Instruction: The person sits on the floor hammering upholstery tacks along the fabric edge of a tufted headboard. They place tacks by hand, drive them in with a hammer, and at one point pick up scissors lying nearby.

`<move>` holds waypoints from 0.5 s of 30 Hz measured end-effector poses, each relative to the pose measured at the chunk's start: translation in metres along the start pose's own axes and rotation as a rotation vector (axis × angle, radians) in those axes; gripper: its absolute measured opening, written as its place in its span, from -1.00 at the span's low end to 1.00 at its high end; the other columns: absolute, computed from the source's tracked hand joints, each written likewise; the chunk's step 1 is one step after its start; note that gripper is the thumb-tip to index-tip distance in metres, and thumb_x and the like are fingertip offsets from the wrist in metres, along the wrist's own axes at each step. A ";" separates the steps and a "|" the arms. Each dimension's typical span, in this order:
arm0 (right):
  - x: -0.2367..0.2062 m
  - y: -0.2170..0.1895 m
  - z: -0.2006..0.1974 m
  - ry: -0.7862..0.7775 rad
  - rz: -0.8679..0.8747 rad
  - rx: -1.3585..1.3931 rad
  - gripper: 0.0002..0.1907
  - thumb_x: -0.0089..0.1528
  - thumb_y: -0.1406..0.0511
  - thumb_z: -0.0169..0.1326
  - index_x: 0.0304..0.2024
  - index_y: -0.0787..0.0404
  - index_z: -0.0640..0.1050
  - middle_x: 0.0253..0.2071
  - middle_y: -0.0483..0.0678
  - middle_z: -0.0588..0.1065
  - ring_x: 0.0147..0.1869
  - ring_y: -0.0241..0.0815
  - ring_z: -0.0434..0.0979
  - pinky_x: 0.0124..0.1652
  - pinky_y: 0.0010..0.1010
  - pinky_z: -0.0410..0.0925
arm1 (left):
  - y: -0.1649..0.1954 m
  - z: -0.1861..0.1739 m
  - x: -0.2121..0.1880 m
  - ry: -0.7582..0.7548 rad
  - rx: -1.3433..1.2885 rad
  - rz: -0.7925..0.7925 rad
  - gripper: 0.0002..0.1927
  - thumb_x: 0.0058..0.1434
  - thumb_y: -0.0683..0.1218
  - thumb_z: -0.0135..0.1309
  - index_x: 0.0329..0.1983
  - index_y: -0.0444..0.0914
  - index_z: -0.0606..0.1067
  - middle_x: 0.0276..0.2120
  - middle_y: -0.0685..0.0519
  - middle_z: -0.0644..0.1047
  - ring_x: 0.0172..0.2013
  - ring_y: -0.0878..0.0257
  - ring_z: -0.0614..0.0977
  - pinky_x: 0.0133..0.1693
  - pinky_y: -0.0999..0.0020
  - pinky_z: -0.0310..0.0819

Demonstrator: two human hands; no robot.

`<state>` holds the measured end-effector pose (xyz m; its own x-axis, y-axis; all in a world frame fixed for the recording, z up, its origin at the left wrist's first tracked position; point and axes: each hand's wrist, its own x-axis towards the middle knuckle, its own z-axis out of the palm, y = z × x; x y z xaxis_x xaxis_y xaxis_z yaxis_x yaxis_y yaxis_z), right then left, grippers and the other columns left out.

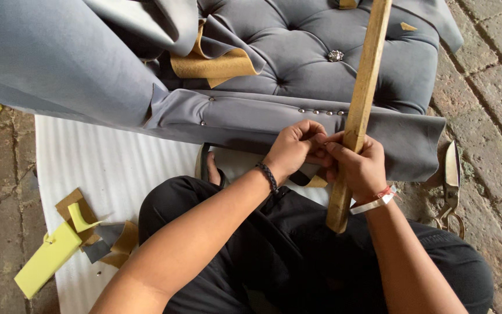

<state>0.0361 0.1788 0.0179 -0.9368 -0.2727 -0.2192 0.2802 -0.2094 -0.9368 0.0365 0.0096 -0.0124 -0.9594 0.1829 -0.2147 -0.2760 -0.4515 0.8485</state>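
My right hand grips a long wooden stick that stands nearly upright against the front edge of a grey tufted cushion. My left hand is closed right beside it, fingertips pinching at the grey fabric flap below a row of small metal studs; whether it holds a stud is hidden. Both hands touch each other at the fabric edge. A shiny button sits in the tufting above.
Large scissors lie on the brick floor at the right. Yellow foam pieces and brown and grey fabric scraps lie on a white sheet at the left. Loose grey fabric drapes at upper left, over tan backing.
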 end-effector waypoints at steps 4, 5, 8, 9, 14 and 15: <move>0.002 0.005 -0.003 0.058 0.012 0.016 -0.93 0.29 0.39 0.10 -0.20 0.29 0.55 -0.49 -0.03 0.50 -0.57 -0.24 0.46 -0.57 -0.42 0.37 | 0.013 0.003 -0.005 -0.023 0.234 0.102 -0.87 0.36 -0.24 0.00 -0.16 -0.29 0.57 -0.31 0.03 0.65 -0.32 0.27 0.70 -0.21 0.35 0.69; 0.003 0.005 -0.004 0.059 0.009 0.022 -0.93 0.29 0.38 0.10 -0.21 0.28 0.54 -0.51 -0.03 0.49 -0.59 -0.23 0.45 -0.57 -0.41 0.37 | 0.017 0.004 -0.008 0.015 0.473 0.214 -0.90 0.32 -0.22 0.06 -0.17 -0.27 0.58 -0.32 0.01 0.66 -0.31 0.22 0.72 -0.23 0.34 0.67; 0.005 0.006 -0.005 0.081 0.040 0.033 -0.91 0.30 0.35 0.09 -0.25 0.27 0.53 -0.54 -0.05 0.46 -0.62 -0.23 0.43 -0.59 -0.40 0.36 | 0.023 0.009 -0.018 0.099 1.010 0.486 -0.90 0.24 -0.17 0.14 -0.19 -0.21 0.57 -0.33 -0.03 0.67 -0.27 0.10 0.74 -0.26 0.26 0.61; 0.005 0.006 -0.006 0.089 0.058 0.033 -0.90 0.30 0.34 0.09 -0.27 0.27 0.52 -0.55 -0.06 0.45 -0.63 -0.23 0.42 -0.59 -0.40 0.35 | 0.024 0.011 -0.020 0.105 1.066 0.535 -0.90 0.24 -0.17 0.11 -0.18 -0.20 0.56 -0.32 -0.02 0.67 -0.26 0.06 0.73 -0.25 0.22 0.59; 0.006 0.010 -0.006 0.086 0.076 -0.028 -0.92 0.30 0.34 0.09 -0.26 0.26 0.52 -0.54 -0.07 0.45 -0.62 -0.25 0.42 -0.58 -0.40 0.35 | 0.023 0.017 -0.022 0.150 1.204 0.614 -0.90 0.23 -0.19 0.03 -0.19 -0.20 0.50 -0.30 -0.03 0.65 -0.25 -0.02 0.69 -0.25 0.11 0.55; 0.006 0.011 -0.005 0.085 0.073 -0.043 -0.92 0.29 0.35 0.09 -0.25 0.25 0.51 -0.54 -0.08 0.45 -0.61 -0.25 0.41 -0.58 -0.40 0.34 | 0.022 0.016 -0.021 0.146 1.210 0.611 -0.90 0.22 -0.19 0.04 -0.20 -0.20 0.49 -0.30 -0.03 0.65 -0.25 -0.03 0.69 -0.25 0.10 0.55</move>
<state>0.0320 0.1796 0.0052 -0.9292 -0.2047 -0.3078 0.3408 -0.1513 -0.9279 0.0514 0.0099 0.0189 -0.9272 0.1045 0.3596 0.3418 0.6283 0.6989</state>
